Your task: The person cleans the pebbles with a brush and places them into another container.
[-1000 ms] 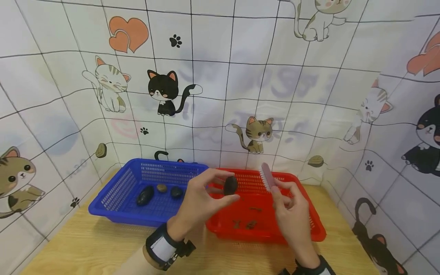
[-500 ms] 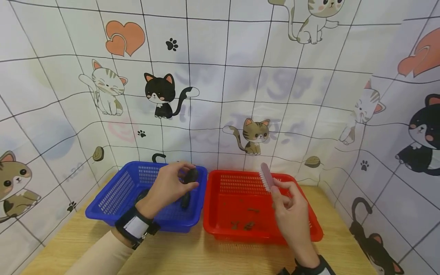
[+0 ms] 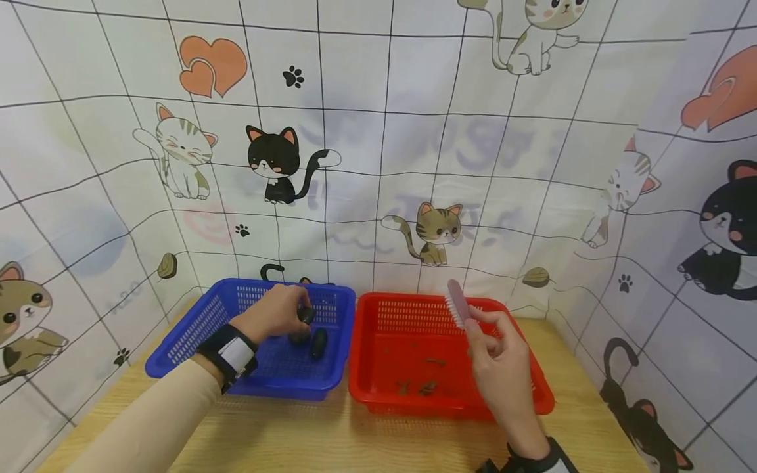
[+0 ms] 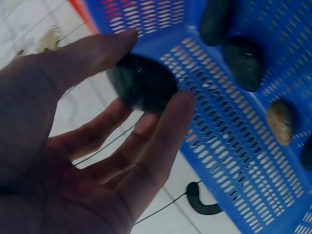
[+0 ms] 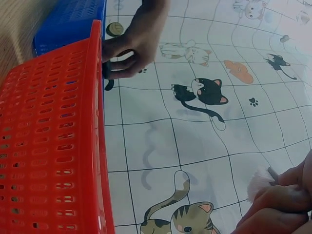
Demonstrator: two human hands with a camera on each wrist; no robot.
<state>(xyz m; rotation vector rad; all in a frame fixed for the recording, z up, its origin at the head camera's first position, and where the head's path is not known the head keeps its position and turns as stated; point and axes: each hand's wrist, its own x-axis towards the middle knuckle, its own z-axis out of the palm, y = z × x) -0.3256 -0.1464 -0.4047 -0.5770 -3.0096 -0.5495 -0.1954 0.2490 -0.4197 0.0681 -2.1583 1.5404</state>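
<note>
My left hand (image 3: 275, 312) is over the blue basket (image 3: 260, 387) and pinches a dark, smooth stone (image 4: 144, 83) between thumb and fingertips. Below it in the basket lie more dark stones, one of them long (image 3: 319, 343), and a small tan stone (image 4: 279, 122) shows in the left wrist view. To the right, my right hand (image 3: 501, 368) holds a pink brush (image 3: 458, 303) upright above the red basket (image 3: 378, 404), its white bristles facing left. In the right wrist view only the fingers and part of the white bristles (image 5: 261, 184) show.
Brown bits of debris (image 3: 427, 388) lie on the red basket's floor. The two baskets stand side by side on a wooden table (image 3: 284, 433). Behind them and at both sides hangs a white sheet (image 3: 355, 131) printed with cats and grid lines.
My left hand has carried the dark stone left from over the red basket, then down into the blue basket. The right hand with the brush has stayed nearly still.
</note>
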